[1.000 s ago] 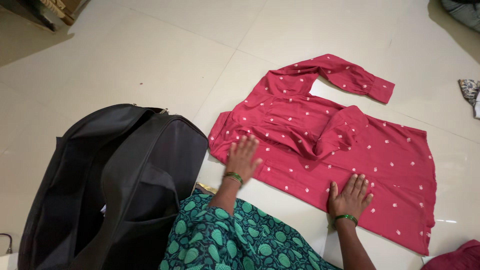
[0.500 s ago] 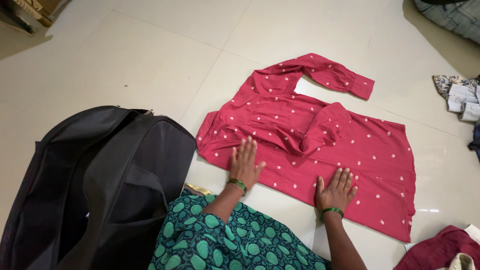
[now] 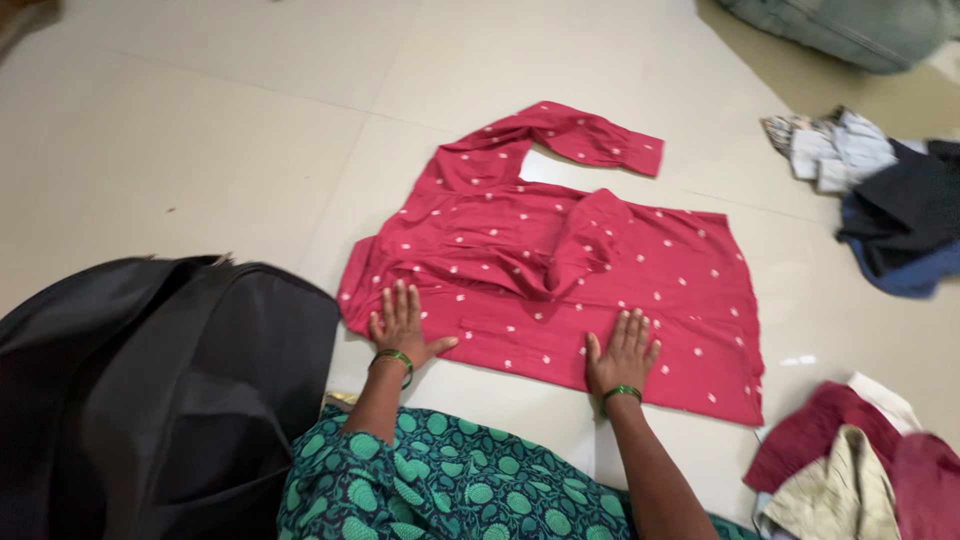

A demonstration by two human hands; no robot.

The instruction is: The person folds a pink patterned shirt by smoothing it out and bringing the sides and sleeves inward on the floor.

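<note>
Nearest: teal patterned cloth with green leaf shapes (image 3: 450,490) over the lap, and at near left a black travel bag (image 3: 150,400), slumped and open-topped. At near right, a small heap of maroon and cream clothes (image 3: 850,470).

Just beyond, on the pale tiled floor (image 3: 200,150): red dotted garment (image 3: 560,280), spread flat in the middle of the scene, its near hem running left to right. Left hand (image 3: 403,325) flat on the near-left corner of the garment, fingers spread and pointing away, closed on nothing, only pressing down; green bangle at the wrist. Right hand (image 3: 622,355) likewise flat and splayed on the near edge further right, gripping no cloth, palm down.

Smoothing, by the look of it. Best done with both palms kept flat, stroking outward from the middle toward the edges, with even pressure, so the bunched folds at mid-garment are eased out rather than pushed into new creases. Worth minding the rumpled ridge near the centre and the far sleeve (image 3: 570,135), bent over at the top.

Far right: a mixed pile of dark, blue and patterned clothes (image 3: 880,200). Far top right: a grey-green bundle (image 3: 850,25), partly out of view.
</note>
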